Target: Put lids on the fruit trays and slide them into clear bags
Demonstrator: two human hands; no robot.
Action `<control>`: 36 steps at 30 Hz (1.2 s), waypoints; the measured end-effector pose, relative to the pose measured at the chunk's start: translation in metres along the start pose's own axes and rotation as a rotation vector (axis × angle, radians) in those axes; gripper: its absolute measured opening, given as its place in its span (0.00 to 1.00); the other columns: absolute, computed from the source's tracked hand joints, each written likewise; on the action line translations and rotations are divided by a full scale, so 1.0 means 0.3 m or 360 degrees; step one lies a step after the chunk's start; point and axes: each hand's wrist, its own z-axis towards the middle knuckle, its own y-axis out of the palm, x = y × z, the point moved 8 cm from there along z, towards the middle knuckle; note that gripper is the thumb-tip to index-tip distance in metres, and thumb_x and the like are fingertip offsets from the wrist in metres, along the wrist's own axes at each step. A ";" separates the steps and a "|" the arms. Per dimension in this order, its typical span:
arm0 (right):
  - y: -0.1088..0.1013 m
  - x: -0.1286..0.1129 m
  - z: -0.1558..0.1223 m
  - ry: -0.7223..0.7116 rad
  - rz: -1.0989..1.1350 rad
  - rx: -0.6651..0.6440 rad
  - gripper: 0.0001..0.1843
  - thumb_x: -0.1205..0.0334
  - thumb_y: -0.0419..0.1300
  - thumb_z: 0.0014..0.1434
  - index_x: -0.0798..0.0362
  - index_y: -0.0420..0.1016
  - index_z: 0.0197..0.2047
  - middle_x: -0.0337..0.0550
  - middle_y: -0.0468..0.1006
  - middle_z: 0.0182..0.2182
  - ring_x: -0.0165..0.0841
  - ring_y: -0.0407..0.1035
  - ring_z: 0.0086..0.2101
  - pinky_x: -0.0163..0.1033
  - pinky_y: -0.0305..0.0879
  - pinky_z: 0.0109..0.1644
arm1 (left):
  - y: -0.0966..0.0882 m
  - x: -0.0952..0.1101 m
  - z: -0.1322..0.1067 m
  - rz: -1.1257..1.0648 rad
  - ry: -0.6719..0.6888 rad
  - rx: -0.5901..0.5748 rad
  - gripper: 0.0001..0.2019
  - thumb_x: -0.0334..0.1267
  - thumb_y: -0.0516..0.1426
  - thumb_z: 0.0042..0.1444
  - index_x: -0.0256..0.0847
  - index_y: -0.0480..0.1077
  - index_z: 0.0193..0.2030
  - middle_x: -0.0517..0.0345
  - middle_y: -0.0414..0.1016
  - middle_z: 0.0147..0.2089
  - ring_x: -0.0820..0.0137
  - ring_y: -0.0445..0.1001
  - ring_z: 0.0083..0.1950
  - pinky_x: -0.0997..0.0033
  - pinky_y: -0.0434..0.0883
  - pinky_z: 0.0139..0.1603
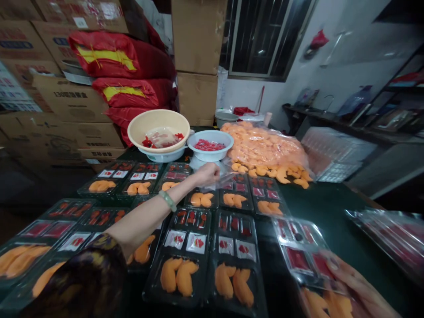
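Note:
My left hand point(208, 175) reaches over the rows of trays with its fingers curled closed, just in front of a light-blue bowl point(195, 152) of red packets. Clear plastic point(228, 180) lies against its fingers; what it grips is hidden. At the lower right my right hand point(351, 278), smeared by motion, holds a filled clear plastic tray point(306, 251) by its right side. Dark red packets and orange crescent-shaped pieces show in that tray. Between my arms lie two black trays, a left one point(195, 276) and a right one point(228, 260), each with white packets and orange pieces.
A cream basin point(139, 128) with red items stands at the back. Beside it, a large clear bag point(265, 143) spills orange pieces. Plastic-wrapped red goods point(391, 234) lie at the right edge. Red sacks point(122, 55) and cardboard boxes point(66, 99) are stacked behind the green table point(311, 198).

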 end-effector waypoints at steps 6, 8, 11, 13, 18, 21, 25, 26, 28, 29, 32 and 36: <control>0.415 0.014 -0.214 0.0165 0.0183 -0.0792 0.27 0.64 0.69 0.40 0.54 0.71 0.46 0.47 0.80 0.35 0.40 0.76 0.32 0.39 0.72 0.36 | 0.194 0.359 -0.309 0.0274 0.0752 -0.0118 0.06 0.30 0.52 0.50 0.37 0.66 0.24 0.57 0.71 0.28 0.71 0.66 0.29 0.72 0.56 0.28; 0.502 0.039 -0.259 0.0196 0.0222 -0.1056 0.27 0.65 0.67 0.41 0.58 0.71 0.47 0.49 0.79 0.35 0.38 0.75 0.32 0.40 0.71 0.38 | 0.221 0.403 -0.390 0.0216 0.0856 -0.0165 0.08 0.31 0.52 0.52 0.37 0.64 0.22 0.59 0.70 0.27 0.73 0.64 0.28 0.73 0.54 0.27; 0.485 0.084 -0.275 0.0207 0.0238 -0.1114 0.26 0.65 0.66 0.44 0.58 0.69 0.48 0.47 0.79 0.34 0.34 0.75 0.31 0.39 0.70 0.40 | 0.211 0.411 -0.460 0.0120 0.0902 -0.0169 0.12 0.34 0.51 0.56 0.37 0.61 0.21 0.60 0.66 0.25 0.76 0.61 0.26 0.74 0.54 0.26; 0.427 0.112 -0.278 0.0201 0.0169 -0.1057 0.25 0.64 0.66 0.46 0.58 0.69 0.49 0.44 0.78 0.31 0.31 0.74 0.27 0.37 0.70 0.37 | 0.199 0.406 -0.484 0.0088 0.0902 -0.0179 0.14 0.36 0.49 0.58 0.37 0.61 0.22 0.61 0.65 0.26 0.76 0.61 0.26 0.75 0.54 0.27; 0.341 0.139 -0.308 0.0171 -0.0045 -0.0945 0.23 0.61 0.66 0.46 0.56 0.70 0.47 0.42 0.78 0.28 0.29 0.71 0.23 0.34 0.69 0.30 | 0.205 0.436 -0.515 0.0116 0.0899 -0.0160 0.15 0.38 0.47 0.61 0.37 0.62 0.23 0.60 0.65 0.26 0.75 0.62 0.27 0.75 0.57 0.29; 0.334 0.139 -0.322 0.0154 -0.0076 -0.0921 0.25 0.61 0.66 0.46 0.57 0.70 0.49 0.41 0.77 0.27 0.30 0.72 0.23 0.34 0.69 0.30 | 0.226 0.483 -0.535 0.0097 0.0993 -0.0170 0.15 0.37 0.46 0.62 0.37 0.62 0.23 0.60 0.64 0.26 0.76 0.62 0.28 0.75 0.57 0.29; 0.307 0.150 -0.329 0.0149 -0.0062 -0.0873 0.34 0.62 0.65 0.47 0.53 0.62 0.58 0.41 0.78 0.29 0.30 0.72 0.21 0.31 0.67 0.26 | 0.236 0.520 -0.564 0.0017 0.1111 -0.0213 0.15 0.36 0.44 0.63 0.37 0.64 0.27 0.58 0.66 0.32 0.75 0.64 0.32 0.76 0.60 0.33; 0.298 0.152 -0.331 0.0146 -0.0040 -0.0862 0.38 0.62 0.65 0.47 0.52 0.58 0.61 0.41 0.78 0.30 0.30 0.72 0.21 0.30 0.67 0.24 | 0.235 0.528 -0.573 -0.0020 0.1151 -0.0231 0.14 0.36 0.44 0.63 0.37 0.64 0.28 0.57 0.66 0.34 0.75 0.65 0.34 0.76 0.61 0.34; 0.285 0.155 -0.332 0.0141 0.0002 -0.0850 0.44 0.63 0.65 0.48 0.48 0.48 0.65 0.40 0.78 0.28 0.31 0.73 0.20 0.30 0.65 0.22 | 0.233 0.548 -0.594 -0.0088 0.1235 -0.0285 0.13 0.35 0.44 0.62 0.37 0.64 0.29 0.55 0.67 0.37 0.74 0.66 0.37 0.75 0.63 0.38; 0.282 0.156 -0.332 0.0141 0.0018 -0.0854 0.47 0.63 0.64 0.49 0.47 0.44 0.66 0.38 0.78 0.27 0.32 0.73 0.20 0.29 0.65 0.21 | 0.234 0.559 -0.604 -0.0108 0.1264 -0.0324 0.13 0.34 0.44 0.62 0.38 0.63 0.30 0.54 0.68 0.38 0.74 0.66 0.38 0.75 0.63 0.39; 0.284 0.152 -0.329 0.0117 0.0040 -0.0888 0.47 0.65 0.64 0.49 0.45 0.43 0.67 0.37 0.78 0.28 0.31 0.73 0.21 0.29 0.66 0.21 | 0.239 0.585 -0.626 -0.0117 0.1279 -0.0431 0.13 0.33 0.42 0.63 0.38 0.63 0.31 0.54 0.69 0.40 0.73 0.67 0.40 0.74 0.64 0.41; 0.282 0.149 -0.324 0.0044 0.0082 -0.0891 0.43 0.66 0.63 0.50 0.47 0.49 0.65 0.40 0.78 0.32 0.29 0.72 0.21 0.30 0.68 0.24 | 0.233 0.574 -0.637 0.0011 0.1186 -0.0291 0.12 0.35 0.43 0.63 0.37 0.63 0.32 0.52 0.69 0.41 0.72 0.67 0.41 0.73 0.64 0.42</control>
